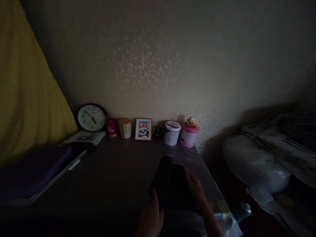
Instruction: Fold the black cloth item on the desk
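Observation:
In the dim head view, a black, partly rolled or folded thing (pixel 164 179) is over the near right part of the table; it is too dark to make out its kind. Its left part stands up as a rounded roll, and a flatter part spreads to the right. My left hand (pixel 151 214) grips the lower left side of it, thumb pointing up along the surface. At its right edge, my right hand (pixel 196 187) is closed, fingers pinching the border. Parts of the fingers on both hands are hidden behind or lost in the dark material.
Along the wall stand a round clock (pixel 92 117), a red can (pixel 112 127), a yellow canister (pixel 125 128), a framed panda picture (pixel 143 129), a white tub (pixel 172 133) and a pink tub (pixel 189 135). A purple case (pixel 37 168) lies left. Plastic bags (pixel 254 161) bulge beyond the table's right edge.

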Motion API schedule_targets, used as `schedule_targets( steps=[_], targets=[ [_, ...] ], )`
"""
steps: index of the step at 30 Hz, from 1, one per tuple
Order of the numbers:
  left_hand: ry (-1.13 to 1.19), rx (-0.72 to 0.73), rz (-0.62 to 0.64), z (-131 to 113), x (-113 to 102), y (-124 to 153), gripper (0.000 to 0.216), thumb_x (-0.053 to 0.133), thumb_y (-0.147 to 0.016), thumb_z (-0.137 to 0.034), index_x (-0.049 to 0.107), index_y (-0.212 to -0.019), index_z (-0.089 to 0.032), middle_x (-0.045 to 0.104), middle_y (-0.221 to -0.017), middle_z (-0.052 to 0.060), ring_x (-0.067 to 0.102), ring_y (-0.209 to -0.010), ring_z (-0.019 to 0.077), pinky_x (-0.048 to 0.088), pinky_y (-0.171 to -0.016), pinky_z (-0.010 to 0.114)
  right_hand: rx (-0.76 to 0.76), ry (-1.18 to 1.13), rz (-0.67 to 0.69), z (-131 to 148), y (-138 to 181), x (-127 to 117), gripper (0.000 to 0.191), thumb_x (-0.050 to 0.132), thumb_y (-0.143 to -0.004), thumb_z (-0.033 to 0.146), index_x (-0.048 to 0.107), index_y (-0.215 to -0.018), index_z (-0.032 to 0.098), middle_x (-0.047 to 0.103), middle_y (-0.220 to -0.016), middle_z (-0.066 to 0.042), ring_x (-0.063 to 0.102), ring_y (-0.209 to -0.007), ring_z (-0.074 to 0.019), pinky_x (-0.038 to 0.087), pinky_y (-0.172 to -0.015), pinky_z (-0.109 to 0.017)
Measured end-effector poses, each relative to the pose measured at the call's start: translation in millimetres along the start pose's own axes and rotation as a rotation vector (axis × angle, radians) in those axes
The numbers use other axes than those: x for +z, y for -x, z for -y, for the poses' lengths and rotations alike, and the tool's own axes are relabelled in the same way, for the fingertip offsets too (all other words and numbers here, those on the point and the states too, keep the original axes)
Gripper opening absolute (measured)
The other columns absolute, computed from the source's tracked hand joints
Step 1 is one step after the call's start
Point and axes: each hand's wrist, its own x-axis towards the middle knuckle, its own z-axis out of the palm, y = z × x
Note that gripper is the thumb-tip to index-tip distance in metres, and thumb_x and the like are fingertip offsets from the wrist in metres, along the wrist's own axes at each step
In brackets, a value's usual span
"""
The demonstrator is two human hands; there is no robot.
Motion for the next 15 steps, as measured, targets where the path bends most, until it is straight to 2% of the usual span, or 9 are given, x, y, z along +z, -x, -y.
schedule_targets(
  steps=[6, 9, 15],
  targets=[
    [0.040, -0.018, 0.007, 3, 4, -2, 0.063, 0.035, -0.085, -0.024, 0.007, -0.137, -0.004, 0.053, -0.120, 0.017, 0.055, -0.101, 0.0185, 0.040, -0.083, 0.024, -0.040, -0.026, -0.040, 6, 4, 8, 0.044, 0.047, -0.070, 0.052, 0.067, -0.087, 0.016, 0.068, -0.088, -0.009, 0.061, -0.085, -0.0252, 0.044, -0.073, -0.031],
    [0.046, -0.001, -0.005, 5, 5, -2, 0.063, 0.035, -0.085, -0.024, 0.008, -0.137, -0.003, 0.051, -0.123, 0.018, 0.055, -0.102, 0.0182, 0.039, -0.084, 0.024, -0.066, -0.065, -0.052, 10, 1, 10, 0.045, 0.048, -0.068, 0.052, 0.067, -0.084, 0.014, 0.068, -0.085, -0.009, 0.061, -0.083, -0.0257, 0.045, -0.070, -0.032],
    [0.040, 0.023, 0.024, 3, 0, -1, 0.064, 0.036, -0.083, -0.019, 0.007, -0.136, 0.000, 0.055, -0.117, 0.019, 0.057, -0.098, 0.0175, 0.038, -0.086, 0.023, -0.147, -0.126, -0.004, 44, -11, 23, 0.044, 0.048, -0.071, 0.048, 0.065, -0.090, 0.012, 0.068, -0.082, -0.009, 0.061, -0.077, -0.0235, 0.045, -0.065, -0.030]
  ],
)
